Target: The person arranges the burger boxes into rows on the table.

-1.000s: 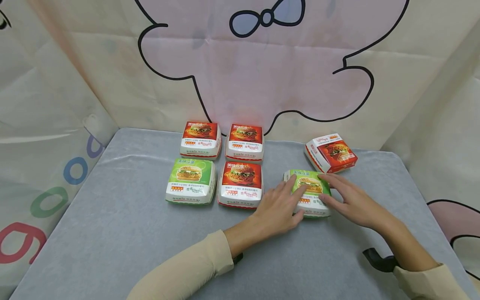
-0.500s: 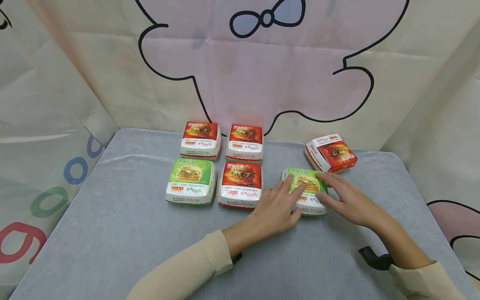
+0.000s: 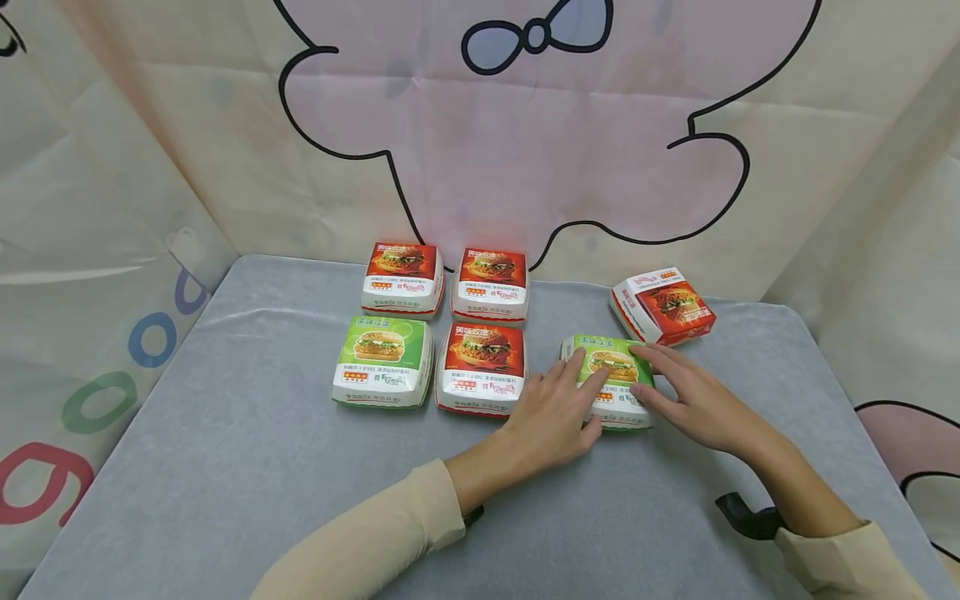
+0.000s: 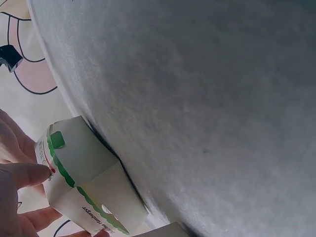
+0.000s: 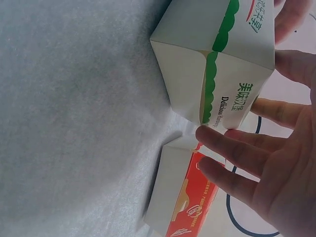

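Observation:
A green-and-white hamburger box (image 3: pixel 617 364) sits flat on the table between my two hands in the head view. My left hand (image 3: pixel 549 417) lies along its left side, fingers fairly straight and touching the top and side. On the opposite side, my right hand (image 3: pixel 701 404) touches the right edge with extended fingers. The left wrist view shows the left thumb (image 4: pixel 29 175) against the box's printed side. In the right wrist view, the right fingers (image 5: pixel 242 150) reach along the other side. Directly left of my left hand is a red-and-white hamburger box (image 3: pixel 482 367).
Another green box (image 3: pixel 381 362) stands left of that red box. Behind them are two more red boxes, one left (image 3: pixel 401 279) and one right (image 3: pixel 490 283). A turned red box (image 3: pixel 663 304) lies just behind my right hand. Grey cloth covers the table (image 3: pixel 247 467); a printed curtain hangs behind.
The green box between my hands has slid a little to the left, nearer the red box. Both hands have moved left with it, the right more noticeably. The other boxes stay put.

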The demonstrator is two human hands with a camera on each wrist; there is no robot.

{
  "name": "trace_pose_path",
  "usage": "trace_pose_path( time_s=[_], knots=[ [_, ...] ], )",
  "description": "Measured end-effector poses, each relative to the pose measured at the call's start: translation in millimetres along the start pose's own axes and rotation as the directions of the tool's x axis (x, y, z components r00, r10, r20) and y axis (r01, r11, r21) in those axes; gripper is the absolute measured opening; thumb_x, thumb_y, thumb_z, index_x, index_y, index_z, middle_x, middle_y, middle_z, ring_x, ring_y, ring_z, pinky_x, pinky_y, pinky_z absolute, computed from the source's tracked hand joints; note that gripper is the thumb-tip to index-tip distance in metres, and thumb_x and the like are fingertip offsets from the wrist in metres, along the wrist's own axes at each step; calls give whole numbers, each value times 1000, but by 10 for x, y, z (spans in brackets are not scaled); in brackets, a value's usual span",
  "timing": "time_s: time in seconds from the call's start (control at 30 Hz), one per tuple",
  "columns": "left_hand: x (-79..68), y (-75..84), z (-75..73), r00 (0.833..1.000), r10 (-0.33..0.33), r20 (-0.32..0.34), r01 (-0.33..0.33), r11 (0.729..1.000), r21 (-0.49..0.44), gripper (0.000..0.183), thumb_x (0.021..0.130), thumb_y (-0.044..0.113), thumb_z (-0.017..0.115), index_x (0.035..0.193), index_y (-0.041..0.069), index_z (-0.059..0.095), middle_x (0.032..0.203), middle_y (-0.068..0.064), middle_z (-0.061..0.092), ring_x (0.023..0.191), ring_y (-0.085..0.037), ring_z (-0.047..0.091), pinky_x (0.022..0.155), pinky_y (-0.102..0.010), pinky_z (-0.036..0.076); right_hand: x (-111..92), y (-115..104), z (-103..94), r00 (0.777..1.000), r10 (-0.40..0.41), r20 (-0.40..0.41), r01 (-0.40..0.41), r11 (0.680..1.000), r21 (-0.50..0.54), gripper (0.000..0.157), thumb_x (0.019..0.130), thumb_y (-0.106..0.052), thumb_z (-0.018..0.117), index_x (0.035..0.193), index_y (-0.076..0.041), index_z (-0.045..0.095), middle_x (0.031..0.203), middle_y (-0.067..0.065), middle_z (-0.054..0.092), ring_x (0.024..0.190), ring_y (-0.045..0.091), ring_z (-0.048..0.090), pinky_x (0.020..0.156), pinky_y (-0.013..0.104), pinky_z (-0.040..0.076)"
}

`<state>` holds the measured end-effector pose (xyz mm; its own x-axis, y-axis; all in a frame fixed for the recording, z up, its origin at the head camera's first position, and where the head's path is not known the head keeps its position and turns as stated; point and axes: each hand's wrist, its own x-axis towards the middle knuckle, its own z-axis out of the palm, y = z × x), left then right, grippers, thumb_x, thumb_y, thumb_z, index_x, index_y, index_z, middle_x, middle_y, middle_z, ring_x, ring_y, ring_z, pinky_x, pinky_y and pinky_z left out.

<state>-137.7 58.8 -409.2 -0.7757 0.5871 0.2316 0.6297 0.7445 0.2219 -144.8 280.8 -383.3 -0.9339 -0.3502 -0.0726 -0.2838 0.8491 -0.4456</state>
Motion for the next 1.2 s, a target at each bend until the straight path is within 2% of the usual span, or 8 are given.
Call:
trace_pose_path(
  time_s=[0.3,0.7,0.9,1.1,1.2],
  knots=[
    [-6,-19,3,1000,13,-23,-13,1000,10,56,84,39,60,135,22,44,136,-12,41,106,-22,52,69,-37,48,8,12,18,1000,6,-2,-6,1000,2,64,89,-46,54,143,-17,34,141,13,35,111,30,50,85,57,42],
    [-11,-12,3,1000,8,-9,-8,1000,8,57,84,39,60,136,22,42,136,-11,41,106,-21,52,72,-38,49,9,13,19,1000,-3,-4,3,1000,10,64,90,-45,54,142,-16,34,141,13,35,110,30,50,84,56,43],
    [-12,-14,-1,1000,8,-24,-7,1000,16,57,83,41,60,135,23,43,135,-11,41,104,-21,53,70,-38,49,21,31,-50,1000,-8,-5,8,1000,-3,62,90,-45,53,142,-16,36,139,12,37,111,31,50,83,57,43],
    [-9,-21,-28,999,5,-50,-3,999,37,55,82,41,60,132,23,46,134,-10,43,100,-21,55,69,-38,48,94,134,-214,995,58,-81,-61,998,-33,61,91,-43,52,141,-12,36,138,16,38,119,36,40,85,64,36],
    [3,-22,-63,999,2,-51,0,1000,26,52,82,42,59,130,23,47,133,-10,43,100,-21,55,69,-39,48,149,220,-269,985,92,-142,-101,993,-56,61,91,-42,53,140,-10,36,137,19,37,117,38,41,82,64,37]
  ],
)
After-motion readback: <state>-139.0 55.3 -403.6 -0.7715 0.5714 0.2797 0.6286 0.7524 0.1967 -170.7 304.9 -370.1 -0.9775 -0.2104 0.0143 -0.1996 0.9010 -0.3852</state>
